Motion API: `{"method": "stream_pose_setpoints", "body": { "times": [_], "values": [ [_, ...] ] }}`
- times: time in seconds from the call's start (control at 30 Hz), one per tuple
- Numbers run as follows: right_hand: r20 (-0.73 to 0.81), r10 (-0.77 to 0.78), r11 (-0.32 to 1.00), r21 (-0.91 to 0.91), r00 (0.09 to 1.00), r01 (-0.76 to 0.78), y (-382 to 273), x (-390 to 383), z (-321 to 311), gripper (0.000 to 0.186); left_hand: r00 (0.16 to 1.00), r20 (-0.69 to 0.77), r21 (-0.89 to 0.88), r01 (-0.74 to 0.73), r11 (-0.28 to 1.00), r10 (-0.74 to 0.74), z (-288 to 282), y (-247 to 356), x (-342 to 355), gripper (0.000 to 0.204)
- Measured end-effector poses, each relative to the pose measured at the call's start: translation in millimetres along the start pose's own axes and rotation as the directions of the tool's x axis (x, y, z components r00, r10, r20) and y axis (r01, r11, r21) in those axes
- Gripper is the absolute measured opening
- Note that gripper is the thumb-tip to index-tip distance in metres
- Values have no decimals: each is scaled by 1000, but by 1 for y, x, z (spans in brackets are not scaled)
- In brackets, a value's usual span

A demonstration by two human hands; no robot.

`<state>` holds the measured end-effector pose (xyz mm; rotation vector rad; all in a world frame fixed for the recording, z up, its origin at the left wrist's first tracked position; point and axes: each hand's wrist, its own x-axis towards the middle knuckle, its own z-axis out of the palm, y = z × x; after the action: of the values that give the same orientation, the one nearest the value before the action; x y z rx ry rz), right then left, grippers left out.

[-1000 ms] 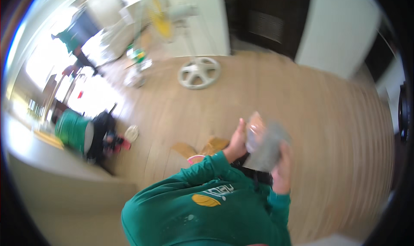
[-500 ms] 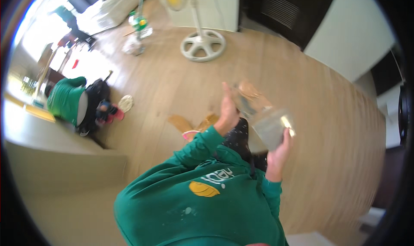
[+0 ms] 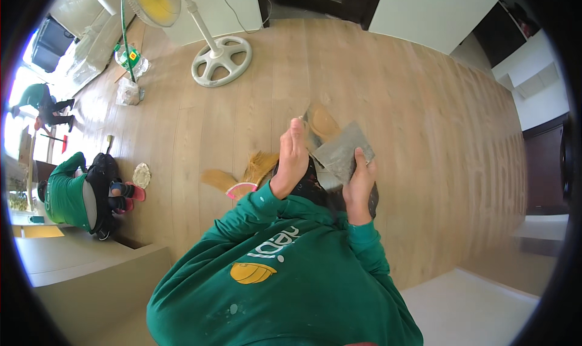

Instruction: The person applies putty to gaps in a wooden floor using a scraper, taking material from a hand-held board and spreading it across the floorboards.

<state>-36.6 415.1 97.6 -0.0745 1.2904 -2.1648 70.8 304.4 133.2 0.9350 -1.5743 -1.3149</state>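
My left hand point(image 3: 291, 159) is raised at its fingers' edge beside a thin plate bearing a smooth mound of tan putty point(image 3: 324, 122). It seems to hold that plate, though most of its grip is hidden. In my right hand point(image 3: 360, 185) is a flat grey scraper blade point(image 3: 341, 151), gripped at its right corner with the thumb on top. The blade is tilted and overlaps the near side of the putty plate; whether they touch, I cannot tell. Below my left hand, a straw broom head point(image 3: 259, 164) with a pink band lies on the floor.
A pedestal fan point(image 3: 222, 61) stands ahead left, near a green-labelled bottle point(image 3: 128, 56). A co-worker in green point(image 3: 73, 191) crouches at left; another person point(image 3: 43, 102) bends farther back. A pale counter point(image 3: 97, 267) is at near left, a white surface point(image 3: 467, 303) at near right.
The view has swung, so the fan and co-workers sit farther left. The grey blade has turned and shows its broad face more clearly; both hands keep their places beside the putty.
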Motion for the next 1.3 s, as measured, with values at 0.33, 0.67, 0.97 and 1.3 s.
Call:
{"method": "stream_pose_setpoints", "body": {
  "times": [0.33,0.67,0.97,1.3],
  "values": [
    [190,222,974,-4,956,-225,-10,21,14,48,904,412,171,-201,964,115,-26,19,-14,37],
    [373,-109,986,157,921,53,-51,29,39,49,674,431,-668,686,290,-600,-83,-20,-19,77],
    [885,-372,743,103,280,662,-17,9,96,60,703,481,-792,605,84,-523,-147,-55,5,50],
    [778,-435,642,-86,454,762,-2,-6,140,37,660,498,-757,647,90,-562,-178,-52,46,39]
  ]
}}
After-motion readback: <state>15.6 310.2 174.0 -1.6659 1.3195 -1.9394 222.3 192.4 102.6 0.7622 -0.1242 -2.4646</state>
